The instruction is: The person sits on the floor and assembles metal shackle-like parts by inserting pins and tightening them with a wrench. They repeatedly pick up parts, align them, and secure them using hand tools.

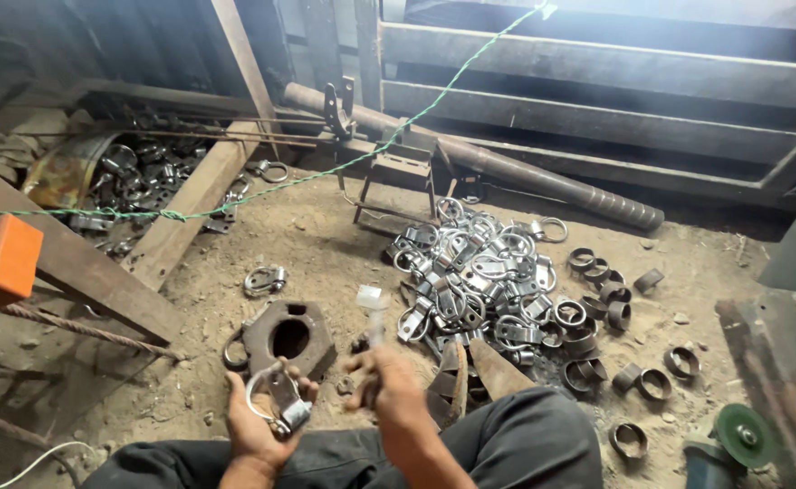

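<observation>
The left hand [258, 412] grips a ring clamp [276, 398] above the steel block [287, 337]; the right hand [389, 385] is closed on a blurred hammer [373, 312]. Risk: a mis-aimed blow strikes the fingers, or the clamp slips into the dirt floor [326, 244]

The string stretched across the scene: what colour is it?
Green; the string shows in the head view.

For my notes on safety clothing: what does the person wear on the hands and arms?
Nothing shows on them: the left hand and right hand are bare, without gloves, and both forearms are uncovered, with no sleeve, watch or ring visible.
</observation>
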